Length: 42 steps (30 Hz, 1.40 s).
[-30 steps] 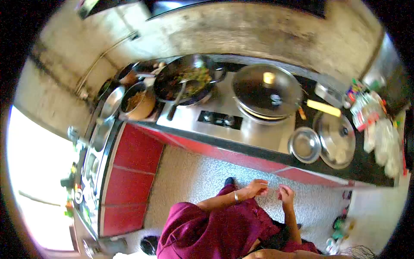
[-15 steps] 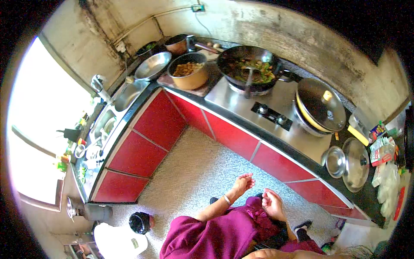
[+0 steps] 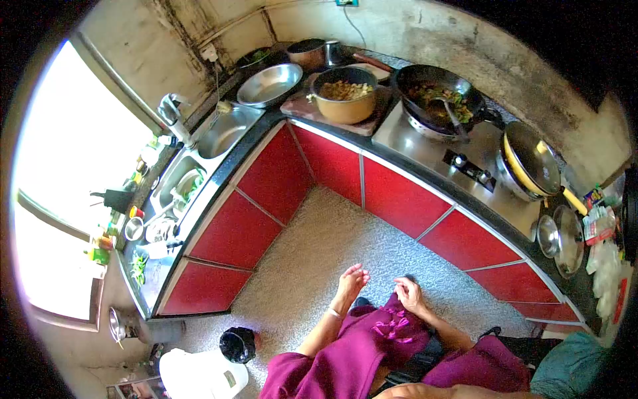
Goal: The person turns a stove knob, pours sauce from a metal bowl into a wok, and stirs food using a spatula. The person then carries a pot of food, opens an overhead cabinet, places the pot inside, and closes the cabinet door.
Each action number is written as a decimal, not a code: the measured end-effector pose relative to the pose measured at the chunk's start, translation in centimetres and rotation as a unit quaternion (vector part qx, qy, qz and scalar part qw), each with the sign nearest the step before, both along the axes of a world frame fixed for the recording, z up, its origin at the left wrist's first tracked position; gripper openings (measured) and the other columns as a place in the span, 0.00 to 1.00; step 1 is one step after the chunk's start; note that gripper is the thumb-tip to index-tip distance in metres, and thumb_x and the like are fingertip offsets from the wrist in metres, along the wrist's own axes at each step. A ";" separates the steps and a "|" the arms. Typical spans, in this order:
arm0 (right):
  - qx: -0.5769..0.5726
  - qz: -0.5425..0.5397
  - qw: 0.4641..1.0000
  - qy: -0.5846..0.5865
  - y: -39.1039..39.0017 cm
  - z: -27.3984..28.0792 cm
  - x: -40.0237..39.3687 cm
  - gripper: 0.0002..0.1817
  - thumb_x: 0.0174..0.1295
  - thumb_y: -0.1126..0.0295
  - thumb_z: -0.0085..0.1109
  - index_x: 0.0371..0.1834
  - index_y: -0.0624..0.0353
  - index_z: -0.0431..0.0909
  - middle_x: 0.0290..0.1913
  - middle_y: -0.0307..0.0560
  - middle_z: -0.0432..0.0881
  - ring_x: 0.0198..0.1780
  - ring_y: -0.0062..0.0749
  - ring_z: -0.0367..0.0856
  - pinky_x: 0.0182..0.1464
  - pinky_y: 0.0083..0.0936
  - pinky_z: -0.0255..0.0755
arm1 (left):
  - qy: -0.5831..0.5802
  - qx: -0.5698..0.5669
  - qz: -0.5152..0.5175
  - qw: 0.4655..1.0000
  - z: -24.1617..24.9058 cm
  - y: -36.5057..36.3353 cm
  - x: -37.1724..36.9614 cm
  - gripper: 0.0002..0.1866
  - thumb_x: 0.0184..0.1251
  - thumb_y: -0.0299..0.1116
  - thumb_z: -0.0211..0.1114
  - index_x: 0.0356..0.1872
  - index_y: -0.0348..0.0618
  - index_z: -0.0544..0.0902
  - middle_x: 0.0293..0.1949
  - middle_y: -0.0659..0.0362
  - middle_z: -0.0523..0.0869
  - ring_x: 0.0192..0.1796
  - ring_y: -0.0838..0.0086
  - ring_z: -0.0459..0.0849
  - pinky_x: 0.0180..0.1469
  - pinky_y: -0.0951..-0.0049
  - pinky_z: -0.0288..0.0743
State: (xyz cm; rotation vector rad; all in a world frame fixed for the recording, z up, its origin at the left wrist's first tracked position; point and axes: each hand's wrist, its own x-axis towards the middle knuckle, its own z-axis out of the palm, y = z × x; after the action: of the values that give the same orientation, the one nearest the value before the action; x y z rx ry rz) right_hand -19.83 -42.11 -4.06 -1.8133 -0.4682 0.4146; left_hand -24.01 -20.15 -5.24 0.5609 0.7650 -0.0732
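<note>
Head view, kitchen corner seen from above. Left hand [image 3: 350, 280] raised over the speckled floor [image 3: 312, 246], fingers [image 3: 355, 268] loosely spread, holding nothing. Right hand [image 3: 409, 295] resting on the maroon garment [image 3: 372, 339] at the waist, fingers curled against the cloth; whether pinching it cannot be told. Hands close together, not touching. Beyond them, red cabinet doors [image 3: 392, 199] under a dark counter bearing a steel stove [image 3: 445, 143]. On the stove: wok [image 3: 435, 93] of vegetables with a ladle, and a lidded pan [image 3: 531, 163]. Left of the stove, tan pot [image 3: 345, 100] of food on a board; steel bowl [image 3: 269, 83] and sink [image 3: 222, 133] further left.
</note>
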 end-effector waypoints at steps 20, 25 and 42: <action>0.291 -0.052 0.951 0.095 20.6 11.0 29.3 0.23 0.62 0.66 0.52 0.57 0.66 0.62 0.45 0.47 0.73 0.39 0.24 0.75 0.34 0.20 0.73 | -0.109 0.368 0.045 0.922 14.9 20.7 21.1 0.27 0.64 0.44 0.56 0.59 0.40 0.65 0.41 0.55 0.80 0.40 0.73 0.79 0.43 0.73 0.73; 0.228 -0.125 0.965 -0.017 23.6 13.2 38.1 0.34 0.59 0.54 0.53 0.62 0.65 0.57 0.57 0.58 0.68 0.53 0.39 0.72 0.51 0.34 0.69 | -0.127 0.436 0.012 0.891 17.7 24.0 29.6 0.33 0.64 0.47 0.55 0.64 0.42 0.56 0.55 0.49 0.71 0.55 0.64 0.72 0.55 0.64 0.66; 0.136 -0.153 0.979 -0.014 27.9 13.0 45.3 0.42 0.58 0.43 0.48 0.68 0.58 0.46 0.67 0.58 0.48 0.68 0.52 0.47 0.67 0.49 0.48 | -0.108 0.473 -0.108 0.868 19.4 31.0 45.4 0.37 0.61 0.48 0.55 0.67 0.45 0.52 0.66 0.49 0.56 0.69 0.60 0.53 0.65 0.54 0.47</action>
State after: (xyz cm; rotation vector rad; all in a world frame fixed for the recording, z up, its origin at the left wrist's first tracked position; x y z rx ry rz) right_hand 25.43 -14.24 8.90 -1.5921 -0.2440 0.1070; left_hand 21.39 10.86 14.19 1.5683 0.4749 0.1722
